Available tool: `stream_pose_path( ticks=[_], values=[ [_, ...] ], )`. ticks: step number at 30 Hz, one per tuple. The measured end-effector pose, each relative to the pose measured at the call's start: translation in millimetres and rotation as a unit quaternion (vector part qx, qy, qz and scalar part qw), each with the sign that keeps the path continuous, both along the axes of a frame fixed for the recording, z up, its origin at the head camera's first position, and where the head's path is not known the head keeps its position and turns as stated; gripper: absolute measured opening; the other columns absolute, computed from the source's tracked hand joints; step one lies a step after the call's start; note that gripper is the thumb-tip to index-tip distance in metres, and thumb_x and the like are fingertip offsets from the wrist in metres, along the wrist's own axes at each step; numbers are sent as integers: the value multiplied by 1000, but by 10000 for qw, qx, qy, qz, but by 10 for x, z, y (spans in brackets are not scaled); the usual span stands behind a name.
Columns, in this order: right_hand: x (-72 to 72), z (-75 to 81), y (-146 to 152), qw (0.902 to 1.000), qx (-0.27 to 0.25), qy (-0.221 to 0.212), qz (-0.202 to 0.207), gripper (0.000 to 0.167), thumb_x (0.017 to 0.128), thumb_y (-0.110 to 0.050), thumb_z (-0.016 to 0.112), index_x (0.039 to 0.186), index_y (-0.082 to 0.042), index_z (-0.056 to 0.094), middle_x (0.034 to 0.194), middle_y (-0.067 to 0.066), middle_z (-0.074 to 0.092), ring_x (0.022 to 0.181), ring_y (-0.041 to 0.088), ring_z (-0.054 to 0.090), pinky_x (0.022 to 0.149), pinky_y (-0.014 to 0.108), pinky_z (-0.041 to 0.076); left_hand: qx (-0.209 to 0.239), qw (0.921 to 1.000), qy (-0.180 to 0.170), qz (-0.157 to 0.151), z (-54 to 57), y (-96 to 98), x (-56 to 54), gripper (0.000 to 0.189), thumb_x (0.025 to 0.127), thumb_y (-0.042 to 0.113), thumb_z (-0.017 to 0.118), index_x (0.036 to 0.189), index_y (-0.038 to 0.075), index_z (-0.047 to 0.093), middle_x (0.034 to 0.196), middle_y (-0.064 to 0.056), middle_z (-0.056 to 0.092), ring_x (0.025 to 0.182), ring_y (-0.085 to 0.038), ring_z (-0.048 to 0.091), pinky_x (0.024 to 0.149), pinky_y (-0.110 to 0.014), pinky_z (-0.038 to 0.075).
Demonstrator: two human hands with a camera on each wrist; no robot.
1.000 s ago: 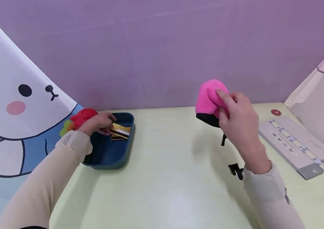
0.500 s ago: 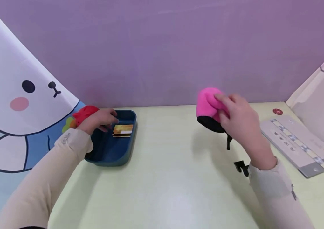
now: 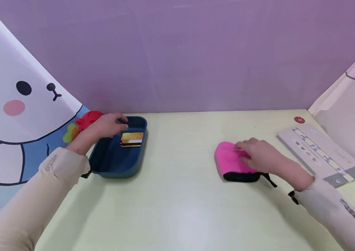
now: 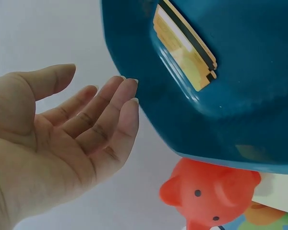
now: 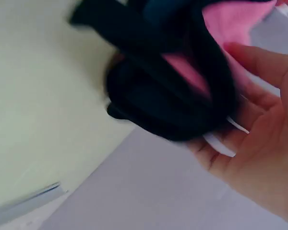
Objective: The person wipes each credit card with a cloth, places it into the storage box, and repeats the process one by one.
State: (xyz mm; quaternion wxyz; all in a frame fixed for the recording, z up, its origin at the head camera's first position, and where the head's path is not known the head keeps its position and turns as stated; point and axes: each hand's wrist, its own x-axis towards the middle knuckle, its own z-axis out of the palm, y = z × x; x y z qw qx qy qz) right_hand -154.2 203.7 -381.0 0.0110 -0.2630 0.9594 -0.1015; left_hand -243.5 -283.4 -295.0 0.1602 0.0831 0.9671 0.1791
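Observation:
A navy-blue bin [image 3: 114,174] stands at the left of the table with gold bank cards [image 3: 132,139] lying stacked inside. Over its far left rim hovers my left hand [image 3: 109,126], palm inward and holding nothing; the left wrist view shows its loosely bent fingers beside the bin. My right hand [image 3: 260,155] pinches the top of a pink soft fabric item [image 3: 230,158] with black edging and a black strap, which sits low on the table at right. In the right wrist view its black-trimmed opening [image 5: 158,110] is blurred, and the thumb presses the pink cloth.
A red pig-shaped toy [image 4: 209,191] stands just behind the bin's left side. At the right lies a flat grey-and-white box [image 3: 318,148] with a patterned band, and a red poker chip [image 3: 299,119] beyond it. A purple backdrop [image 3: 177,55] rises behind the table.
My left hand has let go of a bank card, which now lies flat on the stack, and lifted slightly. My right hand has lowered the pink fabric item from the air to the table.

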Motion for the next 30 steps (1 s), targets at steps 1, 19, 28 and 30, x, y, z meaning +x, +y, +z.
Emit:
stream_pose_path(
  ticks=[1, 19, 28, 30],
  values=[
    [39, -51, 9, 9997, 208, 68, 98, 38, 91, -19, 72, 126, -7, 66, 121, 13, 69, 107, 34, 62, 85, 55, 52, -9, 10000, 59, -45, -1, 8, 16, 51, 102, 30, 56, 144, 3, 46, 130, -24, 59, 106, -35, 63, 83, -42, 59],
    [323, -532, -297, 9686, 496, 2400, 411, 22, 82, -3, 73, 103, -5, 66, 90, 11, 59, 84, 29, 58, 66, 40, 48, -14, 9985, 311, -457, 147, 340, 256, 45, 103, 30, 55, 142, 8, 51, 132, -21, 59, 112, -35, 59, 87, -43, 56],
    [288, -528, -157, 9755, 690, 1952, 746, 26, 85, -5, 73, 110, -7, 68, 99, 9, 60, 93, 27, 58, 71, 37, 49, 33, 9982, 295, -523, 150, 370, 276, 44, 102, 28, 56, 141, 8, 52, 130, -19, 60, 109, -32, 60, 82, -38, 58],
    [306, -525, -119, 9770, 699, 1833, 841, 28, 84, -5, 74, 111, -8, 69, 100, 9, 59, 93, 26, 56, 74, 37, 49, 71, 9981, 294, -533, 140, 373, 283, 43, 102, 27, 56, 141, 7, 52, 129, -19, 61, 109, -32, 60, 81, -37, 58]
  ],
)
